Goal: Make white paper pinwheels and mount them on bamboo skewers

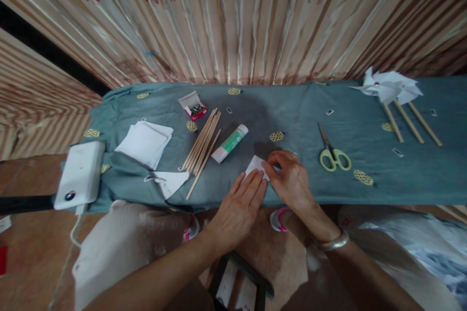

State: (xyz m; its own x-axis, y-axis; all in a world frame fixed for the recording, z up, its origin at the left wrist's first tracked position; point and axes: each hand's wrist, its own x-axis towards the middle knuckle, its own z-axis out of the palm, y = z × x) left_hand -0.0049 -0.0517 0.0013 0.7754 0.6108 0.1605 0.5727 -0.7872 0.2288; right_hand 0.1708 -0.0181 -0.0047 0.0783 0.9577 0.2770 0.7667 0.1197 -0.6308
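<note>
A small piece of white paper (255, 164) lies near the front edge of the cloth, partly covered by both hands. My left hand (242, 206) rests flat on it with fingers stretched out. My right hand (290, 177), wearing a bangle on the wrist, pinches the paper's right side between thumb and curled fingers. Just beyond the left hand is a green and white glue stick (230, 144). Left of that lie several wooden sticks (204, 141). Scissors with pale green handles (334, 158) sit to the right of my right hand.
White paper pinwheels on sticks (392, 87) lie at the far right. A small red box of pins (195, 109), stacked paper squares (146, 143), a cut paper piece (170, 182) and a white power bank (80, 175) with a cable occupy the left. A striped curtain (248, 24) hangs behind.
</note>
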